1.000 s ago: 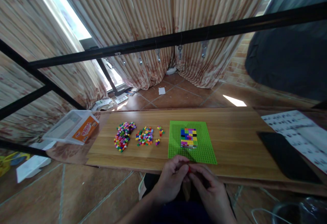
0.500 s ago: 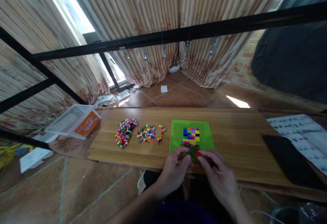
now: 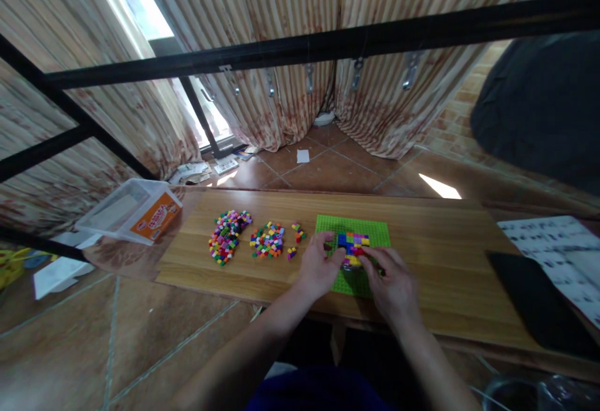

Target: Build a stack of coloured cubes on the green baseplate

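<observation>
"Two hands noted at the block [image 3: 352, 240], which sits on the green plate [image 3: 354, 285]. Grips?"

"Right hand [image 3: 396, 283], four o'clock of the block: fingers closed on a red brick [image 3: 358, 252] at its top. Whether seated, not visible. Left hand [image 3: 320, 266], eight o'clock: fingers curved by the side; gripping or merely beside, I cannot tell."

"Recommendations?"

"In my judgement: square the brick first, press straight down, and brace the block from nine o'clock against tilting."

"Clearances?"

"Tightest at six o'clock, where the plate lies near the front edge of the desk [image 3: 445, 242]. Toward nine come loose bricks [image 3: 291, 252], a small pile [image 3: 267, 240], then a large pile [image 3: 229, 236]. Three o'clock offers most room: bare desk as far as the dark pad [image 3: 534, 302]."
</observation>
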### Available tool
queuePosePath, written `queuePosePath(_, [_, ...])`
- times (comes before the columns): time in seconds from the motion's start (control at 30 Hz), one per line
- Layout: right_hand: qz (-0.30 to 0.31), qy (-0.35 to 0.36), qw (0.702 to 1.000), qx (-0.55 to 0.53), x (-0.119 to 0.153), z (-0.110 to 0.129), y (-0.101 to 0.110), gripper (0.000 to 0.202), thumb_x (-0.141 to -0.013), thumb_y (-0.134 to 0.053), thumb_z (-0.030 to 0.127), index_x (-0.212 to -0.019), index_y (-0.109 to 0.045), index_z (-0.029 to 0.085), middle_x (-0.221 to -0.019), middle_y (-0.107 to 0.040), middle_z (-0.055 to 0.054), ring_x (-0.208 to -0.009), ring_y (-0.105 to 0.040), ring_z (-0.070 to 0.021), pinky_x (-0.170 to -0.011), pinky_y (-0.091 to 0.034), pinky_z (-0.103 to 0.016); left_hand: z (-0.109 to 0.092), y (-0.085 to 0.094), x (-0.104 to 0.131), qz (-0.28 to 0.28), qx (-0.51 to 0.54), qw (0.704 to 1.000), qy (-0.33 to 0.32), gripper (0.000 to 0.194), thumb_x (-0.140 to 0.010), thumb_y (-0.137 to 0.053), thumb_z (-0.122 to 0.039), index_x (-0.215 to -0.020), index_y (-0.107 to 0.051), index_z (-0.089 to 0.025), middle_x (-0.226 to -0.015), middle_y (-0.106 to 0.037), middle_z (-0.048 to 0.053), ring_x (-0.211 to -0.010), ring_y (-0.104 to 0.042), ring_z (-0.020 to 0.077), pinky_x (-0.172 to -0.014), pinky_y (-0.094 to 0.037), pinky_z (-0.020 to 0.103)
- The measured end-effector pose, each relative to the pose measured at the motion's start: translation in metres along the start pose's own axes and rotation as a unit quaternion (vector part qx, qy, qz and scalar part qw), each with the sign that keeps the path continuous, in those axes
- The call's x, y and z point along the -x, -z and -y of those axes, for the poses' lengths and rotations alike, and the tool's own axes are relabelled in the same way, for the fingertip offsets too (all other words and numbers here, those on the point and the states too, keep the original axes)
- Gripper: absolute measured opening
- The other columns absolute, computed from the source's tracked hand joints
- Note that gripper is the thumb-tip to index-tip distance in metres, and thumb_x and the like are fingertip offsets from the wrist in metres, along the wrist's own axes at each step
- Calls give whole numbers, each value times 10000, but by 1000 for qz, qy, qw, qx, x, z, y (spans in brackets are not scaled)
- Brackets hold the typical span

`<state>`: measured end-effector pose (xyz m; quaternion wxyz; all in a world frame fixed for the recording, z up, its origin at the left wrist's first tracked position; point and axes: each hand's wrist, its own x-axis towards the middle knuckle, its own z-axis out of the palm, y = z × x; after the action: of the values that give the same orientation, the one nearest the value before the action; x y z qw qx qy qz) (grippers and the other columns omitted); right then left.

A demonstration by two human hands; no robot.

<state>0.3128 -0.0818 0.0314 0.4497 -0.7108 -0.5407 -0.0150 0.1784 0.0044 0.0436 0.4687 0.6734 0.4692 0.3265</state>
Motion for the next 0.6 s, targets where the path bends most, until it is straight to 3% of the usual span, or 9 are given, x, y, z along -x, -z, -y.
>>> queuePosePath(0.3, [-14,-48,997,-50,3,-3,-3,331,-880,-592,477,-981,-737,197,-951,-700,-78,-854,-655,-191,-768,-532,-341,-7,-12,-7,2,-22,1000,19,392,-795,-663,-252,-1169,-576,-175,-1135,-632,88,-928,-622,188,-817,-530,330])
queuePosePath(0.6, [-41,-33,998,-30,10,-5,0,312,-897,-584,436,-969,-746,179,-957,-695,-91,-854,-653,-189,-778,-532,-343,-10,-12,-8,0,-23,999,26,378,-783,-662,-230,-1149,-581,-177,-1122,-641,79,-932,-630,185,-827,-534,322])
